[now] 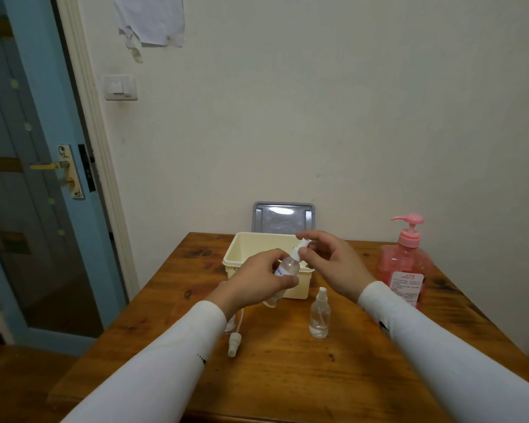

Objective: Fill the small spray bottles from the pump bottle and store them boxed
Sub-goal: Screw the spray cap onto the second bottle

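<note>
My left hand (258,277) grips a small clear spray bottle (287,267) with a blue-lettered label, held tilted above the table in front of the cream box (242,257). My right hand (333,261) pinches the white spray cap (303,244) on top of that bottle. A second small clear spray bottle (319,314) stands upright on the table, capped. A loose white spray head with its tube (235,341) lies on the table under my left forearm, beside another clear bottle mostly hidden by the sleeve. The pink pump bottle (405,264) stands at the right.
The open cream box sits mid-table with its grey lid (283,219) propped against the wall behind it. The wooden table (287,377) has its left edge near a blue door (34,178). A white wall rises right behind the table.
</note>
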### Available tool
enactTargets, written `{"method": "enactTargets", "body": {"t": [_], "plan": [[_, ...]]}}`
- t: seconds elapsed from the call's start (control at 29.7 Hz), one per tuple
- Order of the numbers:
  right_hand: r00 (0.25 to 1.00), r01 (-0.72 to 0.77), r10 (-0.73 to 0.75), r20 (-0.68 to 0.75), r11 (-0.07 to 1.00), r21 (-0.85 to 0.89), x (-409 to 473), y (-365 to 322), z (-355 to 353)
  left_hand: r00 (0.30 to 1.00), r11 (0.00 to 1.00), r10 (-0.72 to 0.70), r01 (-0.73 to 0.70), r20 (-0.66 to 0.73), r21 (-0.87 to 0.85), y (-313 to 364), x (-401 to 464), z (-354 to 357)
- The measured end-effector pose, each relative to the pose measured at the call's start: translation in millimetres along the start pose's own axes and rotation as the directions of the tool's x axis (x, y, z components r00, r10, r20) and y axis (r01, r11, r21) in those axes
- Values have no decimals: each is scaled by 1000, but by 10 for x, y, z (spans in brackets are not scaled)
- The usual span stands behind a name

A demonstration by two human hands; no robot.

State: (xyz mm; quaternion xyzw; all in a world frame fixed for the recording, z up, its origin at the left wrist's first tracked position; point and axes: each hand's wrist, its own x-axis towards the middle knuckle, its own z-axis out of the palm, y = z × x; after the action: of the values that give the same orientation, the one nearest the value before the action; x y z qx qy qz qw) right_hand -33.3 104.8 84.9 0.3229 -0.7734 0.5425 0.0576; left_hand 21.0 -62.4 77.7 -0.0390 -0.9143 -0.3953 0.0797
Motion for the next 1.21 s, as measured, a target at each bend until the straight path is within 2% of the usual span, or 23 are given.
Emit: {"method": "enactTargets", "body": {"t": [0.2,0.37,0.47,0.57,0.67,0.77,0.87,1.04,1.21], "plan": [[997,-26,27,72,1000,-5,45,-22,-89,1000,999,10,-10,14,36,41,-2,-28],[996,28,-5,93,969,-244,60,-80,-112,998,998,39,-41,42,53,107,-17,-25],[995,24,4,95,956,-293,88,-108,-112,997,998,57,-59,61,37,134,-22,-16],[997,1,22,75,955,-297,97,-104,-104,995,997,67,-69,73,24,143,-24,-6],[996,-43,59,66,973,-225,79,-99,-113,996,998,59,-62,71,34,130,-18,-5],[977,-103,125,171,986,-129,68,-97,-194,997,997,44,-48,65,57,94,-13,-21],[955,-113,151,256,981,-157,80,-93,-237,997,996,36,-42,70,76,72,-7,-27],[970,-121,165,177,964,-235,79,-75,-194,997,996,38,-43,71,77,79,-4,5],[991,-65,94,91,956,-284,80,-61,-108,995,995,51,-58,88,76,95,-9,22]]}}
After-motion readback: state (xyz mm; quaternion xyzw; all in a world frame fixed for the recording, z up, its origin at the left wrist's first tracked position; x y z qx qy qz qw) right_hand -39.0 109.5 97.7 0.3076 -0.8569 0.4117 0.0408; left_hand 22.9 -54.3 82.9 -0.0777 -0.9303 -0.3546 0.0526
